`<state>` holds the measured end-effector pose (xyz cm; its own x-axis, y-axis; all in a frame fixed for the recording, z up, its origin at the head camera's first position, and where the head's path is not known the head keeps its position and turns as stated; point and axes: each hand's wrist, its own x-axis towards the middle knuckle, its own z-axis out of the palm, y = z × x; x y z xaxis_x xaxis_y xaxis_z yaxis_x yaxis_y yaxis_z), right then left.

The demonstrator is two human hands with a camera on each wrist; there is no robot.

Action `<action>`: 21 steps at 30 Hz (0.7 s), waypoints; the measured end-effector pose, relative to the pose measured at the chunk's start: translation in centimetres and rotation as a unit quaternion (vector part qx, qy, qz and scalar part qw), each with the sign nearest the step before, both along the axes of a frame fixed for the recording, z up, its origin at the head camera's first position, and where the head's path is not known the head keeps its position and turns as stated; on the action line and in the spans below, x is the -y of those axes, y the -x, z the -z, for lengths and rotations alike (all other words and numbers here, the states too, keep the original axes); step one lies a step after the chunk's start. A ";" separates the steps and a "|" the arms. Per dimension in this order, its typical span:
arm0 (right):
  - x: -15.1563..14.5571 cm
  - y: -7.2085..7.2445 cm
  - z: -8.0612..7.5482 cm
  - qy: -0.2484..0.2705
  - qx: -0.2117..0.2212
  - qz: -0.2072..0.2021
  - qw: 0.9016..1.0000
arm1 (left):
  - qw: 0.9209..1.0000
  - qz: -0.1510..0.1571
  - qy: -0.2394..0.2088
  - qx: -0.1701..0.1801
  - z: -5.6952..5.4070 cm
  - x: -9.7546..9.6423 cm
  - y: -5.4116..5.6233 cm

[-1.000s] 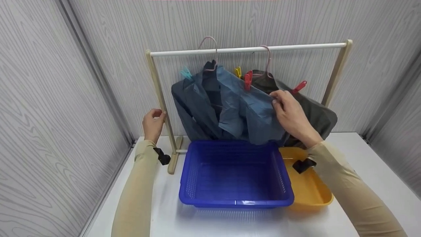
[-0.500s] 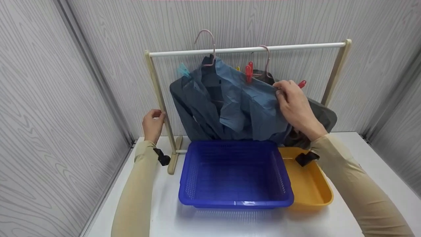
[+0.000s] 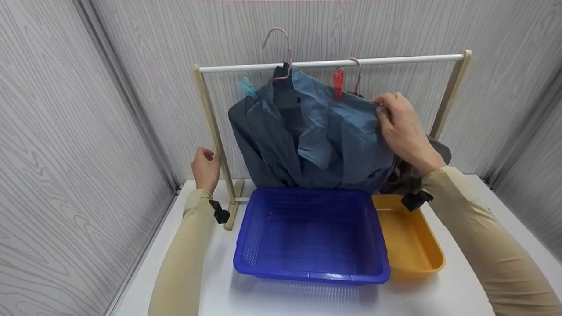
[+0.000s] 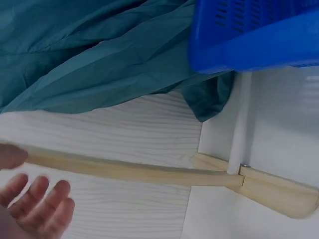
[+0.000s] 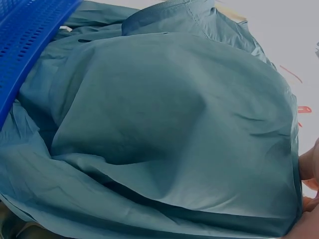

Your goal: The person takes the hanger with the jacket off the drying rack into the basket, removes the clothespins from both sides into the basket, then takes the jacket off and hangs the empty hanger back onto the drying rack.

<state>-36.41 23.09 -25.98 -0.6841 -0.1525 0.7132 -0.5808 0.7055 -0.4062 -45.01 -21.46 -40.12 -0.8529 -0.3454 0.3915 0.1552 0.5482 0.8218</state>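
head view: right hand (image 3: pixel 404 127) has the blue shirt (image 3: pixel 325 136) by a shoulder edge, fingers pinching cloth; can't tell if the pink hanger (image 3: pixel 289 52) arm is inside that pinch. left hand (image 3: pixel 206 169) is at the rack's left post (image 3: pixel 211 123), fingers loosely curled, no cloth in them. left wrist view has thumb and fingers apart; contact with the post unclear.

shirt location: in front of the rail (image 3: pixel 408 60), just behind the blue basket (image 3: pixel 311 277), overlapping a dark garment (image 3: pixel 440 151) to the right. yellow bin (image 3: pixel 406 245) beside the basket on the worktop (image 3: pixel 219 274).

step in hand, my read: shirt being held up at the rail from one shoulder. hook's bend and tip sit above the rail, so not seated. going on or coming off? one moment won't settle it. either way, next move calls for keeping the tip clear of the rail and steering from the right hand, without knocking the teal clip (image 3: pixel 248 87) or red clip (image 3: pixel 338 83) at the shoulders.

orientation: shirt front looks to face the camera, collar up, body hanging down. long axis is the shoulder line, left-right, roughly along the rail, sloping down from collar to right hand. hook tip points down-left.
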 end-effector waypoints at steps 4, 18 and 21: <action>-0.1 0.0 0.2 0.001 -0.001 0.003 1.000 | 0.992 0.064 0.051 0.094 0.4 -0.7 -0.6; -0.1 -0.4 0.3 0.009 0.003 0.001 1.000 | 0.898 0.286 0.122 0.311 2.9 -3.5 -1.8; -0.3 -0.6 0.4 0.011 0.007 0.003 1.000 | 0.906 0.281 0.096 0.301 3.4 -3.6 -1.9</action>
<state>-35.77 23.39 -26.42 -0.6946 -0.1338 0.7069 -0.5713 0.6997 -0.4290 -43.14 -17.89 -43.53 -0.9518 0.2358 -0.1961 0.0098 0.6626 0.7489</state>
